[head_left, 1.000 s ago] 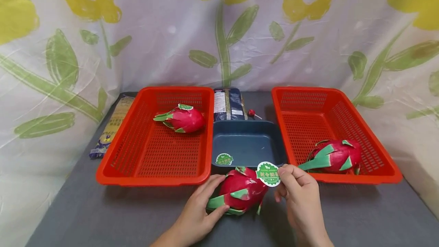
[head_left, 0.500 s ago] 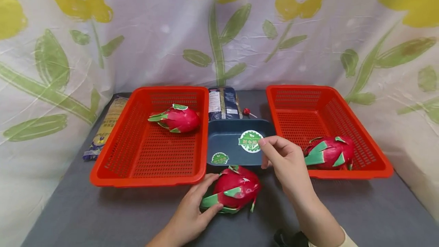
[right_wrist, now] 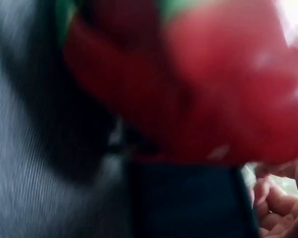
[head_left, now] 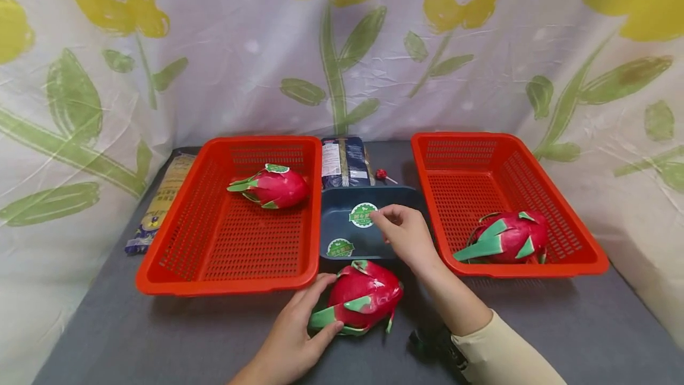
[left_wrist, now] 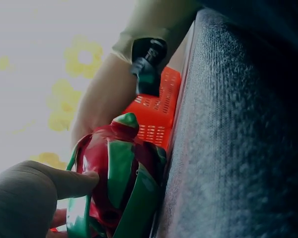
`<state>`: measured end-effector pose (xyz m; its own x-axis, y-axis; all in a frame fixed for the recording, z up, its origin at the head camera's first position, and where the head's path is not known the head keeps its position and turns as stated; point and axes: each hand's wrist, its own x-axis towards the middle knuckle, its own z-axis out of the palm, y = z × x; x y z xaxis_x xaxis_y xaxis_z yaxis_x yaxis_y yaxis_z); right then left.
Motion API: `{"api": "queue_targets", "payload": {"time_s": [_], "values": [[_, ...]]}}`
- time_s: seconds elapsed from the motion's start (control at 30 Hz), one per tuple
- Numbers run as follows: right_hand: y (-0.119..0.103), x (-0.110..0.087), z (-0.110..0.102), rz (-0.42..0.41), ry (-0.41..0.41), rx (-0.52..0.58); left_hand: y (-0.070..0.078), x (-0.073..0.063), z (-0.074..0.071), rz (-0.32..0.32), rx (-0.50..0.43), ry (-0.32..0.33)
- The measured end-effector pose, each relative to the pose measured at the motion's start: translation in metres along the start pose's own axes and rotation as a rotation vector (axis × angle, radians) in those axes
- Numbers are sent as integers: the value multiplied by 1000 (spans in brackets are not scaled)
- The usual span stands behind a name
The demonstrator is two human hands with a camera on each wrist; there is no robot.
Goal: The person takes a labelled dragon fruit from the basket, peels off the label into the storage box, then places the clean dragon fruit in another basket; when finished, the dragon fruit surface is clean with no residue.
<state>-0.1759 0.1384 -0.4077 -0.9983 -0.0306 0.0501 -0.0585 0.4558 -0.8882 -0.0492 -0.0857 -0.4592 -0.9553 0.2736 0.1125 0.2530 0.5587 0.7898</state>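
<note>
A red toy-like dragon fruit (head_left: 366, 296) with green leaf tips lies on the grey table in front of the dark blue tray (head_left: 374, 193). My left hand (head_left: 294, 331) holds its leafy end, thumb on the near side and fingers on the far side; the left wrist view shows the thumb pressed to the red skin (left_wrist: 95, 153). Over the tray, my right hand (head_left: 406, 233) pinches the edge of a round green-and-white sticker (head_left: 362, 215). A second such sticker (head_left: 340, 248) lies in the tray's near left corner. The fruit fills much of the blurred right wrist view.
Red baskets flank the tray: the left basket (head_left: 230, 287) holds a stickered dragon fruit (head_left: 280, 188), the right basket (head_left: 577, 269) another dragon fruit (head_left: 515, 236). Behind the tray are a dark packet (head_left: 346, 162) and a lollipop (head_left: 381, 174). A yellow packet (head_left: 160, 204) lies far left.
My right hand has carried the sticker from beside the held dragon fruit up and leftward over the tray. My left hand stays on the fruit. The head view has shifted slightly.
</note>
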Motion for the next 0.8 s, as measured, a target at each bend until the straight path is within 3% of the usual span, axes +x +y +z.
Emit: {"api": "queue_targets", "payload": {"time_s": [0.23, 0.5, 0.8], "values": [[12, 14, 5, 1, -57, -313, -1, -2, 1, 55, 14, 32], [15, 18, 7, 60, -199, -528, 1, -1, 0, 46, 6, 33], [13, 25, 15, 148, -226, -728, 0, -1, 1, 53, 11, 48]]}}
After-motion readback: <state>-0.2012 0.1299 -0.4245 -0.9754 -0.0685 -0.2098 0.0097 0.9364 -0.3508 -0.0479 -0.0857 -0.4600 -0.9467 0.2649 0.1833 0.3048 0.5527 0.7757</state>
